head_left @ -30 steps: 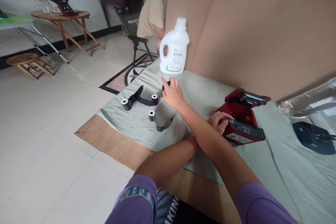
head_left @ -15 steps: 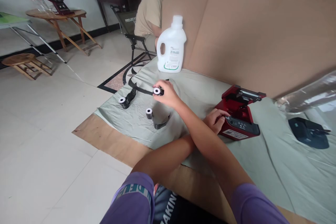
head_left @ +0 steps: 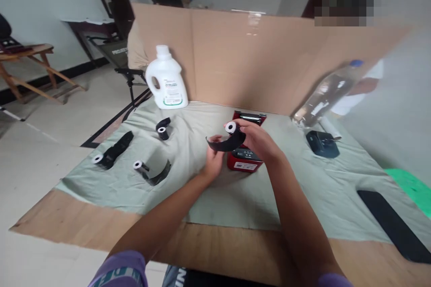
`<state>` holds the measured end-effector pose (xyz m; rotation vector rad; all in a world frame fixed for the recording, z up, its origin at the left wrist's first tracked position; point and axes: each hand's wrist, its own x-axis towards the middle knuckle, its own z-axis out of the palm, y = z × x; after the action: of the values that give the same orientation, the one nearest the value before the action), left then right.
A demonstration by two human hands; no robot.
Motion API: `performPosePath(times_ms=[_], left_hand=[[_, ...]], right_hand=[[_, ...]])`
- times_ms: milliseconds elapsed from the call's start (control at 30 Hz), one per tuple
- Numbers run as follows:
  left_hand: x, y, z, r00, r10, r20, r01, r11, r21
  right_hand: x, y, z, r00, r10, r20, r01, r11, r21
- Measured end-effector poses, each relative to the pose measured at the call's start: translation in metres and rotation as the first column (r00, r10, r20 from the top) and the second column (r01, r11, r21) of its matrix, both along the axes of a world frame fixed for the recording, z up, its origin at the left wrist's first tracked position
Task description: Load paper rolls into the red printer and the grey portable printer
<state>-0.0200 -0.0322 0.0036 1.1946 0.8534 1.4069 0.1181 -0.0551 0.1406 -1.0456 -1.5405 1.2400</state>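
Observation:
My right hand [head_left: 257, 141] is closed on a roll of black ribbon [head_left: 230, 127] with a white core, held just above a red label printer [head_left: 243, 163] whose lid stands open. A loose black strip [head_left: 220, 144] curls down and left from the roll. My left hand [head_left: 213, 162] is below it, fingers closed on the strip's free end. Both forearms reach in from the bottom of the view and no longer cross.
Three more black rolls [head_left: 163, 129] [head_left: 112, 155] [head_left: 151, 169] lie on the green cloth [head_left: 208, 197] at left. A white jug [head_left: 166, 81] stands by the cardboard wall [head_left: 256, 58]. A clear bottle [head_left: 323, 96], a black device [head_left: 322, 144] and a flat black object [head_left: 392, 226] are at right.
My right hand picked a roll off the cloth at left and carried it over the red printer. My left hand left the printer and took the strip. The view swung right.

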Motion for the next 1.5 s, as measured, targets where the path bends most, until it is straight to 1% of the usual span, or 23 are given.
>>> performPosePath(times_ms=[33, 67, 100, 133, 167, 200, 233, 267, 300, 333, 400, 433, 467, 533, 633, 700, 767, 867, 967, 1100, 1233, 1333, 1500], left_hand=[[-0.003, 0.006, 0.006, 0.998, 0.061, 0.022, -0.062, 0.995, 0.074], [-0.006, 0.013, 0.015, 0.996, 0.083, 0.025, -0.085, 0.986, 0.144], [-0.009, 0.02, 0.026, 0.998, 0.062, 0.004, -0.062, 0.98, 0.19], [-0.012, 0.027, 0.04, 0.998, -0.024, -0.06, 0.036, 0.977, 0.212], [-0.013, 0.033, 0.054, 0.977, -0.149, -0.149, 0.179, 0.961, 0.212], [-0.013, 0.038, 0.069, 0.932, -0.269, -0.244, 0.319, 0.928, 0.192], [-0.013, 0.042, 0.083, 0.873, -0.353, -0.337, 0.424, 0.89, 0.165], [-0.01, 0.044, 0.095, 0.814, -0.399, -0.423, 0.493, 0.859, 0.138], [-0.007, 0.045, 0.105, 0.764, -0.413, -0.495, 0.53, 0.84, 0.116], [-0.004, 0.045, 0.112, 0.726, -0.41, -0.551, 0.545, 0.833, 0.098], [0.004, 0.041, 0.12, 0.686, -0.397, -0.61, 0.543, 0.837, 0.067], [0.008, 0.038, 0.12, 0.689, -0.392, -0.61, 0.532, 0.845, 0.058], [0.011, 0.034, 0.12, 0.707, -0.387, -0.591, 0.514, 0.856, 0.054], [0.016, 0.027, 0.118, 0.763, -0.396, -0.51, 0.489, 0.871, 0.055], [0.019, 0.019, 0.117, 0.822, -0.432, -0.371, 0.494, 0.865, 0.089], [0.019, 0.017, 0.119, 0.85, -0.384, -0.362, 0.455, 0.88, 0.137], [0.019, 0.017, 0.121, 0.866, -0.308, -0.393, 0.399, 0.9, 0.175], [0.019, 0.018, 0.123, 0.873, -0.257, -0.414, 0.359, 0.914, 0.191], [0.02, 0.018, 0.121, 0.881, -0.25, -0.401, 0.344, 0.921, 0.181], [0.018, 0.021, 0.116, 0.887, -0.308, -0.346, 0.377, 0.914, 0.152], [0.015, 0.022, 0.112, 0.866, -0.382, -0.323, 0.425, 0.902, 0.076], [0.014, 0.023, 0.11, 0.863, -0.38, -0.333, 0.408, 0.913, 0.016], [0.017, 0.026, 0.102, 0.843, -0.361, -0.399, 0.363, 0.929, -0.074]], right_hand=[[0.017, -0.001, 0.005, 0.999, -0.015, 0.033, 0.015, 1.0, 0.019], [0.033, -0.001, 0.008, 0.996, -0.037, 0.086, 0.033, 0.998, 0.047], [0.046, 0.0, 0.011, 0.987, -0.05, 0.152, 0.04, 0.997, 0.072], [0.057, 0.001, 0.013, 0.974, -0.053, 0.222, 0.034, 0.996, 0.087], [0.065, 0.002, 0.014, 0.956, -0.042, 0.291, 0.019, 0.996, 0.084], [0.07, 0.003, 0.014, 0.938, -0.029, 0.347, 0.006, 0.998, 0.067], [0.073, 0.004, 0.013, 0.921, -0.011, 0.39, -0.006, 0.999, 0.042], [0.075, 0.005, 0.012, 0.908, 0.008, 0.42, -0.019, 1.0, 0.021], [0.075, 0.006, 0.011, 0.9, 0.018, 0.435, -0.026, 1.0, 0.014], [0.074, 0.006, 0.01, 0.899, 0.017, 0.437, -0.028, 0.999, 0.019], [0.073, 0.006, 0.01, 0.911, -0.005, 0.413, -0.017, 0.999, 0.049], [0.073, 0.005, 0.01, 0.92, -0.014, 0.392, -0.01, 0.998, 0.059], [0.073, 0.003, 0.012, 0.93, -0.02, 0.366, -0.005, 0.998, 0.068], [0.074, -0.001, 0.016, 0.951, -0.04, 0.306, 0.016, 0.997, 0.081], [0.074, -0.007, 0.022, 0.969, -0.113, 0.218, 0.096, 0.992, 0.086], [0.073, -0.011, 0.026, 0.969, -0.149, 0.196, 0.137, 0.988, 0.075], [0.072, -0.012, 0.027, 0.967, -0.147, 0.208, 0.133, 0.988, 0.08], [0.073, -0.011, 0.026, 0.966, -0.114, 0.232, 0.088, 0.989, 0.121], [0.076, -0.007, 0.023, 0.971, -0.099, 0.218, 0.066, 0.986, 0.156], [0.077, 0.0, 0.017, 0.96, -0.103, 0.261, 0.078, 0.992, 0.103], [0.076, 0.001, 0.015, 0.946, -0.087, 0.312, 0.073, 0.996, 0.055], [0.075, 0.0, 0.015, 0.936, -0.073, 0.344, 0.059, 0.997, 0.049], [0.076, 0.005, 0.01, 0.873, -0.082, 0.481, 0.093, 0.996, 0.001]])
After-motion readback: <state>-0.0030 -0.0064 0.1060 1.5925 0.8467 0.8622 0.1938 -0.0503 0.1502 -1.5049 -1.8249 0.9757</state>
